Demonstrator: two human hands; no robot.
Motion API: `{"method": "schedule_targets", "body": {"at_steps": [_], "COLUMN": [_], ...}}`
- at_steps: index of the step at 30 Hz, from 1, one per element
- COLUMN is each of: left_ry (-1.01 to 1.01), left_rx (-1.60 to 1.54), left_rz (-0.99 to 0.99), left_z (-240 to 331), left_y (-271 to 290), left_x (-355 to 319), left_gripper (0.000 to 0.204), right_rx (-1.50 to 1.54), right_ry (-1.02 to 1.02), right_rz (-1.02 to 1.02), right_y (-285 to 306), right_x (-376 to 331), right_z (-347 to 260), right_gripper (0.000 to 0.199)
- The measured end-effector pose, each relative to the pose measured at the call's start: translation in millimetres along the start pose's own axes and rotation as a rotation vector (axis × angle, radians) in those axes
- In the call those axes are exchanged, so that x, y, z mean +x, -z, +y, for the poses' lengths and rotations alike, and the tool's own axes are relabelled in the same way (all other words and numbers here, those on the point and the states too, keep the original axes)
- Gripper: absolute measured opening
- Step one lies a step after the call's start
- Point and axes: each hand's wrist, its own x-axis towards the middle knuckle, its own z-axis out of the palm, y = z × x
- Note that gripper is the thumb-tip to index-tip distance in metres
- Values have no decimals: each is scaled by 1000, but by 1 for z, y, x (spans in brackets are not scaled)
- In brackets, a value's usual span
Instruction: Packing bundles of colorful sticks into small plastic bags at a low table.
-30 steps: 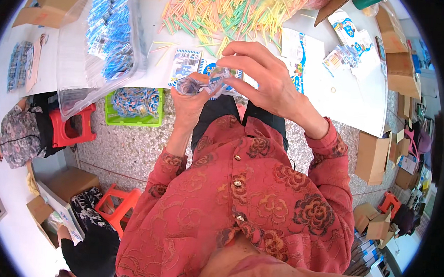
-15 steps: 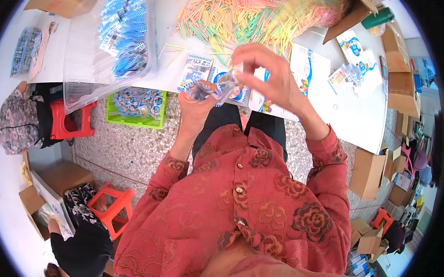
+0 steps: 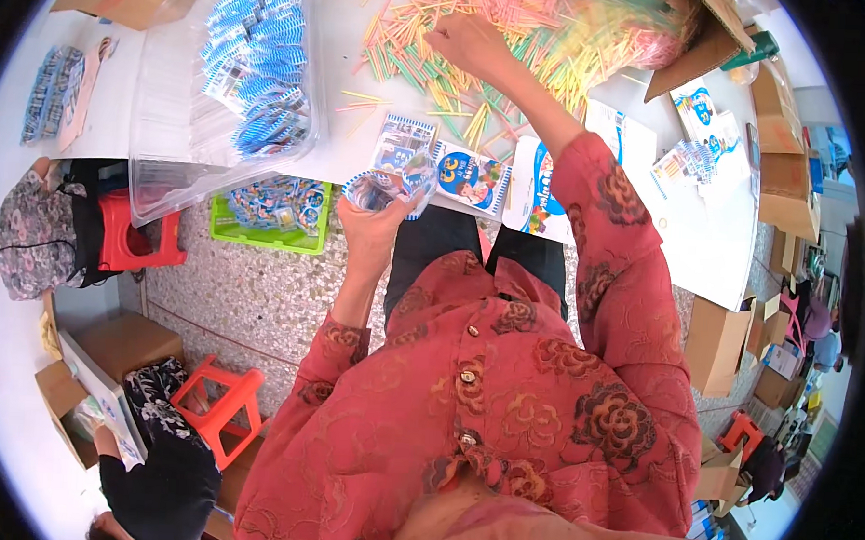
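The left hand [image 3: 369,227] holds a clear packet [image 3: 388,185], its fingers closed on the near side and the thumb across the film. The packet is above the tabletop's near edge, its long axis running roughly from eight to two o'clock, with a rounded loop spread at the eight o'clock end. Its film is shiny and crumpled, edged in blue and white stripes.

From there, at one o'clock, the right hand [image 3: 469,48] is at the left part of a pile of thin sticks [image 3: 534,52]. Its fingers are curled in narrowly; I cannot tell whether they grip any. The sticks are straight, in pink, yellow, orange and green, and point every way; a few loose ones at twelve o'clock lie nearly along the three-to-nine line.

Just beside the held packet, at one and three o'clock, flat printed packets [image 3: 468,178] lie on the white tabletop [image 3: 713,246]. At ten o'clock stands a clear tub [image 3: 160,205] with overlapping striped packets [image 3: 258,65]. At nine o'clock, past the tabletop's edge, a green crate [image 3: 270,241] holds more packets.

The floor [image 3: 233,305] is speckled. Toward eight o'clock are two people and red stools [image 3: 116,227]; toward four, cardboard boxes [image 3: 714,345].
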Motion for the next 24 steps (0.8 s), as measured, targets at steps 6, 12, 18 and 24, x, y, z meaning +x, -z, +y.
{"method": "schedule_targets", "body": {"at_steps": [6, 12, 18, 24], "left_ry": [-5, 63, 33, 22], "left_rx": [-26, -43, -49, -68], "left_rz": [-11, -11, -43, -29], "left_z": [2, -3, -1, -2], "left_y": [7, 12, 10, 6], "left_x": [-1, 0, 2, 2], "left_gripper": [19, 24, 20, 21], "right_rx": [-220, -279, -291, -269], "right_ry": [-79, -86, -55, -30], "right_rz": [-53, -103, -172, -211], "right_y": [0, -13, -14, -13], "right_x": [19, 27, 27, 29], "right_z": [-15, -13, -12, -18], "right_gripper": [47, 43, 32, 26]}}
